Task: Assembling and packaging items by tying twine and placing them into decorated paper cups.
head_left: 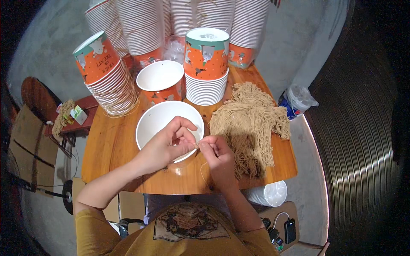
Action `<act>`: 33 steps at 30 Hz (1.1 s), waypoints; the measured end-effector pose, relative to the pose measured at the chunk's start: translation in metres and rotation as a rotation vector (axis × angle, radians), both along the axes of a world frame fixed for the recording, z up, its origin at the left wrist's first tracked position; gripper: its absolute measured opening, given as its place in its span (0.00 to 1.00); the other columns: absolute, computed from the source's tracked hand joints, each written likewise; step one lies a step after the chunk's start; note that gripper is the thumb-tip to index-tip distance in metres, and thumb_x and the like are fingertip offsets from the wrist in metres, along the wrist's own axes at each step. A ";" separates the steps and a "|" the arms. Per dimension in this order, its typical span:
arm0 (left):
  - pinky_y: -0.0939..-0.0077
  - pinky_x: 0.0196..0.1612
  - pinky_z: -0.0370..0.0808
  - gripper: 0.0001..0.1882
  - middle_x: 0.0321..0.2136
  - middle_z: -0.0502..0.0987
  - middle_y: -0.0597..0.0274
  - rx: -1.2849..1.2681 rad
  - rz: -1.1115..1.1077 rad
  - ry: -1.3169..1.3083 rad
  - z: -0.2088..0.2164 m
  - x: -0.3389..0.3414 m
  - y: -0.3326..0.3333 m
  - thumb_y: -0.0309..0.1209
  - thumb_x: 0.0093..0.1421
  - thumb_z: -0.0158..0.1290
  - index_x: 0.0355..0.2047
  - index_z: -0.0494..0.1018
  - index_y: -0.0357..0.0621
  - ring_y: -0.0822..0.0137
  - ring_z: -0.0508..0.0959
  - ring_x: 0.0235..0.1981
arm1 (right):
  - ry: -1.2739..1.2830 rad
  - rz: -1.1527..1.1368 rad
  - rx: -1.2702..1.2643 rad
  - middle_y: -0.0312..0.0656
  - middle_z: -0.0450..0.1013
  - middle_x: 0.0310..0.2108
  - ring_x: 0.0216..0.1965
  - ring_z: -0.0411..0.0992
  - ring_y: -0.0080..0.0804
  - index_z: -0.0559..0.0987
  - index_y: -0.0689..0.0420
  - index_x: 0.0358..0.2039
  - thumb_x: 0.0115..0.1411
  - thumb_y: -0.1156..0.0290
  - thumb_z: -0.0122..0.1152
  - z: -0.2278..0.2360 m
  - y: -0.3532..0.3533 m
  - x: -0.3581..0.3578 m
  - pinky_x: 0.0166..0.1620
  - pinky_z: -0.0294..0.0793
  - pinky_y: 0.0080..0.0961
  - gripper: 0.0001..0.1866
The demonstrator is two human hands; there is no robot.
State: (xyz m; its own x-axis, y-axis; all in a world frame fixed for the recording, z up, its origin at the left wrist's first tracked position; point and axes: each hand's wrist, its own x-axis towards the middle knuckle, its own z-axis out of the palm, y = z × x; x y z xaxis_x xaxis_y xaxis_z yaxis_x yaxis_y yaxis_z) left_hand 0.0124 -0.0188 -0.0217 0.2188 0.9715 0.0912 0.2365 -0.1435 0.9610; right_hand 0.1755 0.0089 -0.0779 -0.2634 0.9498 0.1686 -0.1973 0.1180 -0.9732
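A white paper bucket [147,123] stands mouth up near the front middle of the wooden table. Over its right rim, my left hand [168,143] pinches a thin tan cord between thumb and fingers. Close against it, my right hand [218,155] pinches the same spot. A loose strand of the tan cord [202,170] hangs beside my right hand. Both fingertips hide how the cord meets the bucket's rim. Just right of my right hand lies a heap of tan cords [243,123].
Behind the bucket stand another open bucket [160,77], an upside-down orange stack [206,59] and a leaning stack draped with cords [106,77]. Bagged bucket stacks [139,30] line the back of the table [115,158]. A lidded pail [297,100] stands right; a ribbed shutter [354,141] lies beyond.
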 end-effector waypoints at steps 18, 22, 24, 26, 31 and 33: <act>0.81 0.40 0.68 0.15 0.30 0.68 0.69 0.023 -0.027 0.158 0.002 0.001 -0.004 0.24 0.61 0.51 0.47 0.62 0.42 0.77 0.69 0.33 | -0.338 -0.204 0.655 0.38 0.74 0.22 0.21 0.72 0.23 0.77 0.57 0.34 0.55 0.76 0.61 -0.002 0.002 0.004 0.26 0.71 0.21 0.05; 0.77 0.36 0.70 0.13 0.27 0.70 0.64 0.060 0.017 0.298 0.008 0.002 -0.007 0.23 0.60 0.50 0.45 0.63 0.40 0.72 0.71 0.30 | -0.333 -0.203 0.620 0.37 0.73 0.20 0.20 0.71 0.22 0.76 0.57 0.33 0.55 0.76 0.61 -0.002 0.001 0.004 0.25 0.69 0.20 0.05; 0.76 0.36 0.71 0.12 0.27 0.70 0.61 0.085 0.044 0.363 0.008 0.000 -0.006 0.23 0.59 0.50 0.43 0.65 0.39 0.68 0.73 0.30 | -0.347 -0.204 0.634 0.37 0.73 0.19 0.19 0.71 0.21 0.76 0.57 0.33 0.55 0.76 0.61 -0.002 0.001 0.005 0.24 0.69 0.19 0.05; 0.74 0.35 0.71 0.10 0.28 0.71 0.57 0.112 0.070 0.428 0.007 -0.003 -0.006 0.23 0.58 0.50 0.41 0.68 0.38 0.65 0.74 0.29 | -0.362 -0.208 0.648 0.37 0.72 0.18 0.19 0.70 0.20 0.76 0.57 0.33 0.55 0.76 0.61 -0.003 0.001 0.005 0.24 0.68 0.19 0.05; 0.68 0.37 0.70 0.06 0.29 0.70 0.52 0.178 0.076 0.517 0.000 -0.008 -0.005 0.24 0.56 0.48 0.34 0.73 0.39 0.56 0.73 0.32 | -0.332 -0.214 0.646 0.35 0.70 0.16 0.17 0.67 0.19 0.76 0.57 0.31 0.54 0.77 0.61 -0.006 0.002 0.003 0.22 0.67 0.19 0.04; 0.68 0.37 0.69 0.06 0.29 0.69 0.53 0.206 0.078 0.541 -0.004 -0.011 -0.004 0.24 0.56 0.48 0.34 0.73 0.39 0.56 0.73 0.32 | -0.342 -0.211 0.655 0.34 0.69 0.16 0.16 0.66 0.19 0.76 0.57 0.30 0.54 0.77 0.61 -0.006 0.002 0.003 0.22 0.66 0.19 0.03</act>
State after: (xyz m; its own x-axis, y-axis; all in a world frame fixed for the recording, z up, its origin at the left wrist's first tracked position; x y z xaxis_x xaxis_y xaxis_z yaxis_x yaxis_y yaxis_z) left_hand 0.0012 -0.0223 -0.0254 0.2150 0.9607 0.1754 0.7033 -0.2769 0.6548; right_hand 0.1786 0.0110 -0.0840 -0.2263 0.7201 0.6559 0.1932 0.6932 -0.6944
